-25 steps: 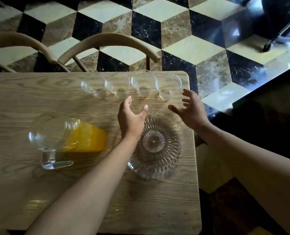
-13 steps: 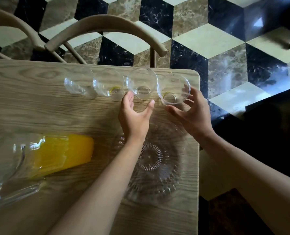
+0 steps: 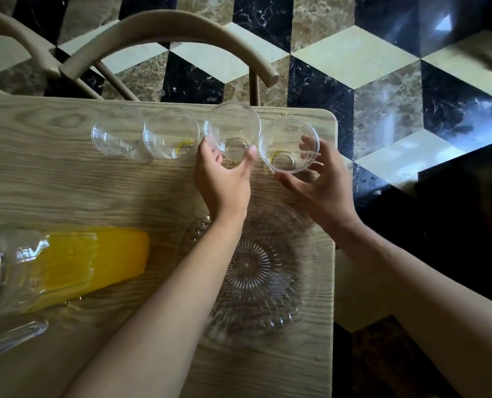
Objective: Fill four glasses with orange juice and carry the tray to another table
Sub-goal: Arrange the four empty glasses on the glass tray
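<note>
Several clear glasses stand in a row along the far edge of the wooden table (image 3: 66, 179). My left hand (image 3: 223, 179) is wrapped around the third glass (image 3: 232, 130). My right hand (image 3: 322, 186) grips the rightmost glass (image 3: 289, 145), which has a trace of orange juice at its bottom. The two left glasses (image 3: 118, 133) (image 3: 171, 133) stand untouched. A clear ribbed glass tray (image 3: 267, 282) lies on the table below my hands. A glass pitcher of orange juice (image 3: 75, 262) stands at the left.
Two curved wooden chair backs (image 3: 167, 27) (image 3: 14, 38) stand beyond the table's far edge. The table's right edge (image 3: 333, 254) runs close to the tray. Patterned tile floor (image 3: 368, 81) lies beyond, with a dark surface at the right.
Both hands have reached forward from above the tray to the glasses. The left closed on the third glass, the right on the rightmost glass. The view has shifted closer.
</note>
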